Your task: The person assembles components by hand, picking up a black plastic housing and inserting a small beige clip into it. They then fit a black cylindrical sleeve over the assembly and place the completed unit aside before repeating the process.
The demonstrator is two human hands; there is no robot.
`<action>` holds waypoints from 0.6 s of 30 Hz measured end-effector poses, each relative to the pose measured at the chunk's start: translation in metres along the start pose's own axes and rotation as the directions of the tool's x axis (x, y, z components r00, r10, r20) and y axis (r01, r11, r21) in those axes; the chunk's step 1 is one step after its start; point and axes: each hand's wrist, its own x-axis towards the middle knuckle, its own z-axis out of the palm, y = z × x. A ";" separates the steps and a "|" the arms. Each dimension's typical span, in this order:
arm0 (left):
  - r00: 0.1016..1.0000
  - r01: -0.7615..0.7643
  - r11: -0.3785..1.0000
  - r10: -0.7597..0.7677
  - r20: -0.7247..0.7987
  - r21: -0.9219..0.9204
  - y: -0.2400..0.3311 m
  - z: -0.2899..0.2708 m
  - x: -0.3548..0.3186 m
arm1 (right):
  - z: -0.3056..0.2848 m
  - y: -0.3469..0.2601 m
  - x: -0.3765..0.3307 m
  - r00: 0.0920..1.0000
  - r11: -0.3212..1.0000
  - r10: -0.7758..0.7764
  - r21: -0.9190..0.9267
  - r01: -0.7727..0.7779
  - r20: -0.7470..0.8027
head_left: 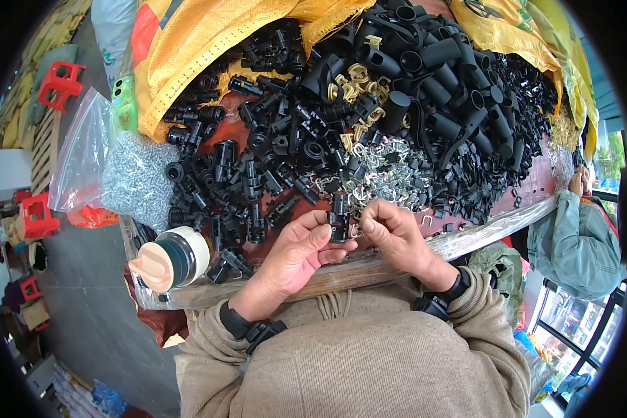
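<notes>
1. The black part (pixel 339 219) was a short, upright, roughly cylindrical piece with a smooth, slightly glossy surface that looked like moulded plastic.
2. It stood between the two hands, its lower end at the left fingertips, above the near edge of the table.
3. The left hand (pixel 292 254) held it, palm turned partly upward, the thumb against its left side and the fingers curled beneath.
4. The right hand (pixel 400 240) was just beside the part, its thumb and forefinger drawn narrowly together; whether they pinched anything small, I could not tell.
5. Beyond the fingers lay a loose heap of metal clips (pixel 397 167), bent, shiny and silvery, mixed with dark bits.
6. To the left spread black fittings (pixel 252 177), knobbly and ringed; farther back were gold-coloured pieces (pixel 361 83) with curved outlines.
7. Smooth, matte black tubes (pixel 442 52) with round open ends were piled at the back right.
8. A clear bag (pixel 138 177) bulged with small, glinting grey pieces, near a cream-and-dark bottle (pixel 195 251) with a peach lid.
9. Crinkled yellow sacks (pixel 188 52) bordered the reddish tabletop (pixel 435 221).
</notes>
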 end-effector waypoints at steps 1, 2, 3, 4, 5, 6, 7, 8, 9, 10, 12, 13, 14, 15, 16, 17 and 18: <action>1.000 -0.007 1.000 0.007 -0.017 0.012 -0.001 0.000 0.000 | 0.001 -0.003 0.000 1.000 0.998 0.018 0.058 -0.017 -0.010; 0.999 -0.014 1.000 0.015 -0.034 0.023 -0.002 -0.001 0.000 | 0.002 -0.006 0.000 0.999 0.993 0.037 0.117 -0.035 -0.019; 0.999 -0.012 1.000 0.013 -0.035 0.022 -0.003 0.000 0.000 | 0.004 -0.008 -0.001 0.998 0.983 0.057 0.175 -0.051 -0.026; 0.999 -0.010 1.000 0.011 -0.041 0.028 -0.004 0.000 0.000 | 0.006 -0.010 -0.001 0.998 0.983 0.059 0.175 -0.053 -0.026; 0.999 -0.007 0.999 0.009 -0.047 0.034 -0.004 0.001 0.000 | 0.009 -0.012 -0.002 0.997 0.978 0.059 0.201 -0.049 -0.042; 0.999 -0.005 0.999 0.007 -0.053 0.039 -0.005 0.001 0.000 | 0.012 -0.013 -0.002 0.997 0.973 0.060 0.227 -0.045 -0.058; 0.999 -0.004 0.999 0.006 -0.054 0.038 -0.004 0.002 0.000 | 0.014 -0.013 -0.003 0.996 0.967 0.061 0.253 -0.040 -0.072; 0.998 0.012 0.999 -0.010 -0.054 0.038 -0.003 0.003 0.000 | 0.013 -0.013 -0.002 0.995 0.966 0.063 0.254 -0.043 -0.072; 0.998 0.028 0.999 -0.026 -0.054 0.037 -0.003 0.004 0.000 | 0.011 -0.013 0.000 0.990 0.994 -0.108 0.015 0.110 -0.089; 0.998 0.045 0.998 -0.043 -0.054 0.037 -0.002 0.004 -0.001 | 0.009 -0.012 0.002 0.959 0.941 -0.275 -0.225 0.254 -0.064; 0.997 0.051 0.998 -0.049 -0.059 0.038 -0.003 0.002 -0.001 | 0.009 -0.012 0.003 0.906 0.811 -0.423 -0.445 0.379 0.001; 0.997 0.057 0.998 -0.054 -0.062 0.041 -0.004 0.000 -0.001 | 0.010 -0.013 0.003 0.897 0.786 -0.442 -0.475 0.395 0.014; 0.996 0.063 0.997 -0.060 -0.066 0.044 -0.004 -0.001 -0.001 | 0.011 -0.014 0.003 0.887 0.760 -0.461 -0.505 0.410 0.027; 0.996 0.063 0.997 -0.060 -0.067 0.043 -0.005 -0.002 -0.001 | 0.011 -0.015 0.003 0.877 0.732 -0.479 -0.533 0.425 0.041; 0.996 0.057 0.997 -0.054 -0.071 0.046 -0.006 -0.002 -0.002 | 0.011 -0.015 0.002 0.878 0.733 -0.477 -0.533 0.424 0.041; 0.996 0.051 0.997 -0.047 -0.073 0.049 -0.006 -0.003 -0.002 | 0.011 -0.016 0.002 0.869 0.702 -0.491 -0.563 0.435 0.060; 0.996 0.045 0.998 -0.041 -0.076 0.053 -0.007 -0.003 -0.002 | 0.011 -0.016 0.001 0.860 0.670 -0.504 -0.593 0.447 0.079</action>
